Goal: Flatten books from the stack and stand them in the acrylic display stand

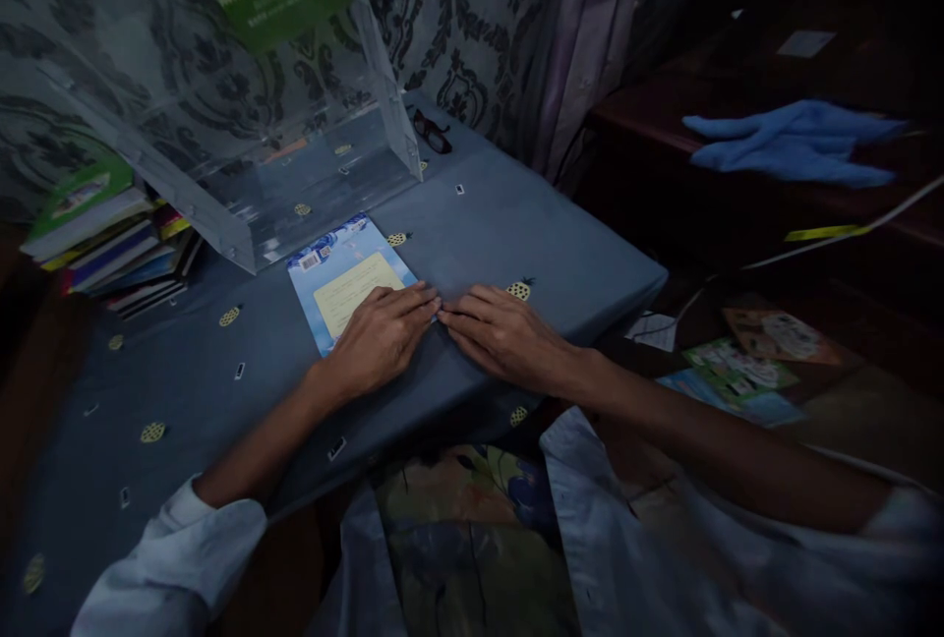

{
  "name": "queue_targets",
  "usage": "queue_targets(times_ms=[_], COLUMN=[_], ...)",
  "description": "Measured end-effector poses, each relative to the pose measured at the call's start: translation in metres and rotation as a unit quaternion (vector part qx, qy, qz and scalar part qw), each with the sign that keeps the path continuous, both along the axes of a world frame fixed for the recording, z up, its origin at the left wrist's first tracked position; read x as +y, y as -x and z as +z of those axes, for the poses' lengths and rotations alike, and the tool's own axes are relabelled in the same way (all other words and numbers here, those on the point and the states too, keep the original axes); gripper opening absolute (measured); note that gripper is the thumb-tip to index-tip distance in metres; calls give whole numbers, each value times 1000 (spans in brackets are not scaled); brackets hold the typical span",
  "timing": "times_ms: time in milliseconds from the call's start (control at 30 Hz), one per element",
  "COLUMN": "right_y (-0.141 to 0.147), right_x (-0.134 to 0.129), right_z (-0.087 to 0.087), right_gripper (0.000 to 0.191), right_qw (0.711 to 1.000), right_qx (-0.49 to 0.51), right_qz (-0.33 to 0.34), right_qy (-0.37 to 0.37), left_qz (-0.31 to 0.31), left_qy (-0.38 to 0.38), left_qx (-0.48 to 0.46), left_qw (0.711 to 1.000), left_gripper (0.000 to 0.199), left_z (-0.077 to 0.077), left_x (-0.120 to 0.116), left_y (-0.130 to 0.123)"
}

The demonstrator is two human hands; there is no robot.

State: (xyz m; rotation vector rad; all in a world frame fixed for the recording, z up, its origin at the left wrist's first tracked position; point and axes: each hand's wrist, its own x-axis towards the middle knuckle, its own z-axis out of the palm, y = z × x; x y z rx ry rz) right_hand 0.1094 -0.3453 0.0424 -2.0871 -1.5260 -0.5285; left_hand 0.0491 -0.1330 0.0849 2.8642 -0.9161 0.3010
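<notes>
A thin blue booklet [306, 295] lies on the blue tablecloth, with a pale yellow panel of text and a barcode facing up. My left hand [387, 332] rests over its lower right corner, fingers drawn together and closed at the edge. Just right of the booklet is my right hand [508, 334], low over the cloth. Its fingers are bunched against the thumb, and the tips meet those of my left hand. Whatever is pinched between the right fingertips is hidden.
A clear acrylic stand [243, 234] rises behind the booklet. Stacked books [118, 234] stand at the left, and glasses [432, 132] lie at the back. Blue gloves [796, 141] rest on a dark surface at right. Booklets [741, 367] lie below the table's right edge [626, 308].
</notes>
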Motion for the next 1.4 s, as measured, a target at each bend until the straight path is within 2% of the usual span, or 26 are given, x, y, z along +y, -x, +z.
queue_targets(times_ms=[400,667,767,967,1167,1400], right_y=[-1,-4,-3,-4,-6,-5], right_x=[-2,-1,-1,-1,-3,-5], right_z=[-2,1,1,4,-1,-8], right_gripper=[27,24,30,40,39,36], right_qw=[998,985,982,983,988,997], right_qx=[32,140,159,157,138,57], right_qz=[29,17,19,66,63,42], right_qy=[-38,-96,-98,-65,-12,17], left_qz=[6,1,-7,-10,-18,-4], left_qy=[0,-16,-35,-73,-90,-127], left_qx=[2,-30,-62,-79,-74,-102], left_qw=[1000,999,997,994,993,987], left_gripper=[36,38,35,34,38,35], left_z=[-8,-18,-19,-17,-18,-15], left_x=[1,1,-2,-8,-8,-4], left_y=[6,9,11,15,21,42])
